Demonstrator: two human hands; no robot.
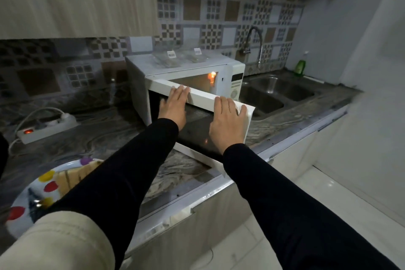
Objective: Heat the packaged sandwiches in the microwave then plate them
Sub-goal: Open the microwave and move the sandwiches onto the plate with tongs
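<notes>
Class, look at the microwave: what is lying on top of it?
Two clear packaged sandwiches with white labels lie on the microwave. Their contents are too blurred to make out.

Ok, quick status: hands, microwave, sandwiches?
Left hand and right hand flat on the microwave door, door part open, light on inside. Two packaged sandwiches on top of the microwave. Nothing blocking the door.

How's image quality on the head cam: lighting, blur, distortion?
Head view: dim overall, the brightest spot is the orange lamp inside the microwave; wide-angle bend curves the counter edge; motion blur smears the plate and the packaged sandwiches; left hand and right hand on the door stay fairly sharp.
</notes>
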